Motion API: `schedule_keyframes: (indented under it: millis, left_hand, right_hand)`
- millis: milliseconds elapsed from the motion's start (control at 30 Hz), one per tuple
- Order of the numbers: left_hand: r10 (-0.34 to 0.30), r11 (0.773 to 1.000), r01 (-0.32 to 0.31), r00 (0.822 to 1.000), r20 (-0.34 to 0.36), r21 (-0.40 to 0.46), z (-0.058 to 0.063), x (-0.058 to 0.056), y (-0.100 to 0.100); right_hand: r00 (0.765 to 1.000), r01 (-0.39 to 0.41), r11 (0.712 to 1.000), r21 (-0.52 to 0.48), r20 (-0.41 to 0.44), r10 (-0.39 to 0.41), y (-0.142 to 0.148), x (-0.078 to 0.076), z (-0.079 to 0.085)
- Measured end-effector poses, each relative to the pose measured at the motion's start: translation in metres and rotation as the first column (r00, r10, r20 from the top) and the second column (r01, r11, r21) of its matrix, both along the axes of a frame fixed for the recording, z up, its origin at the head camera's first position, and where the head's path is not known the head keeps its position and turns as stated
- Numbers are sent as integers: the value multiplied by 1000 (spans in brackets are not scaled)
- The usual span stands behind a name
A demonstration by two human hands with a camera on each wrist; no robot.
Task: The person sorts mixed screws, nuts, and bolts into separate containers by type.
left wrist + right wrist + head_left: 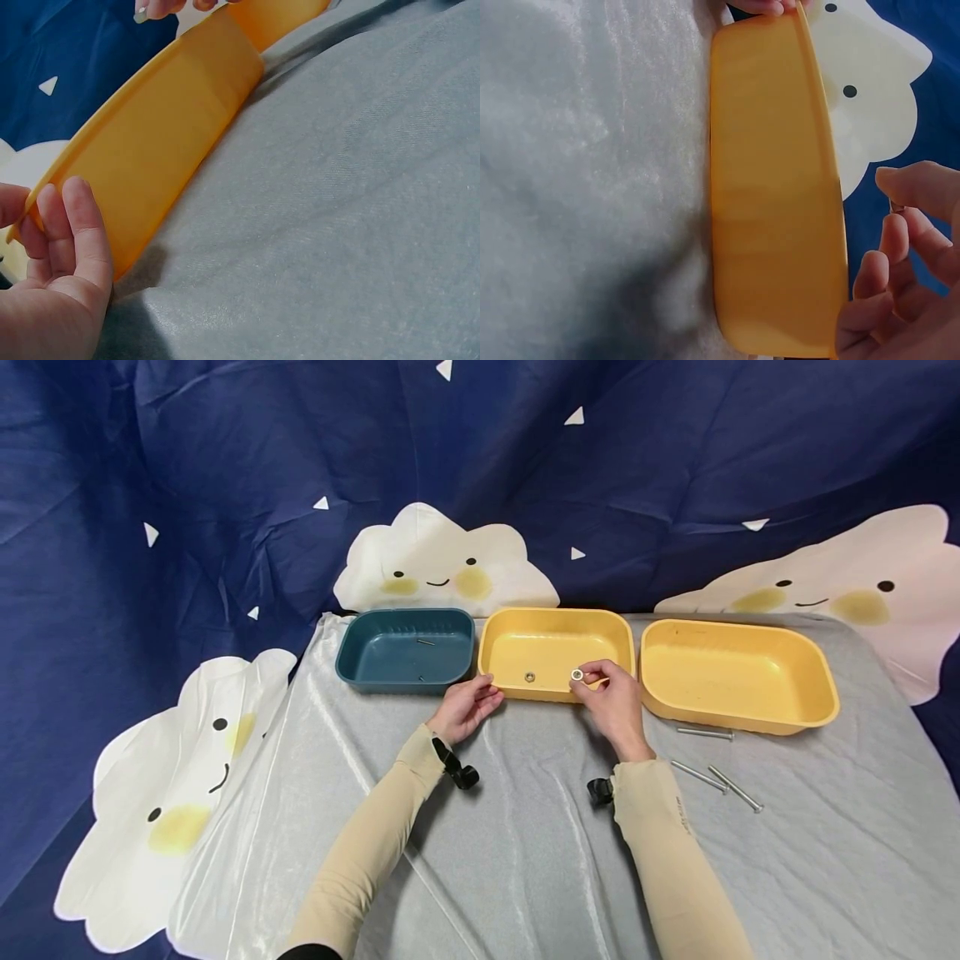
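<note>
The middle yellow bin [540,695] has a metal nut [529,677] lying on its floor near the front wall. My left hand [467,706] pinches this bin's rim at the front left corner, thumb over the edge and fingers against the outer wall [142,165]. Over the front right part of the same bin, my right hand [617,703] pinches a second nut [577,675] between thumb and index finger. In the right wrist view only a thin sliver of that nut [897,208] shows between the fingertips.
To the left stands a teal bin [390,687] with small screws [425,642] inside. Another yellow bin [735,720] stands at the right. Three long bolts [705,733] lie on the grey cloth [540,843] in front of it. A dark blue curtain [480,443] hangs behind.
</note>
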State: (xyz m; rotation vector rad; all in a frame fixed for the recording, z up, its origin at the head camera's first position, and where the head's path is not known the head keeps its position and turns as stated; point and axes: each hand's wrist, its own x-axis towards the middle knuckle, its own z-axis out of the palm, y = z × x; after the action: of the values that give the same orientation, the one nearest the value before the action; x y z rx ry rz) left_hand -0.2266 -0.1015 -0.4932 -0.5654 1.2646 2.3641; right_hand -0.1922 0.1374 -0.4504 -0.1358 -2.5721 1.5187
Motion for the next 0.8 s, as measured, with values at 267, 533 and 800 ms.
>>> schedule_keyframes:
  millis: [267,533,800]
  left_hand:
    - [-4,1000,4,1000,-11,-3,0,0,0]
    - [-4,1000,4,1000,1,-5,0,0,0]
    - [-3,1000,3,1000,0,-8,0,0,1]
  right_hand:
    - [1000,-2,999,39,3,1,-1,-3,0]
    - [1000,-17,999,47,-1,17,-2,-3,1]
    - [1000,0,999,41,3,-1,-1,-3,1]
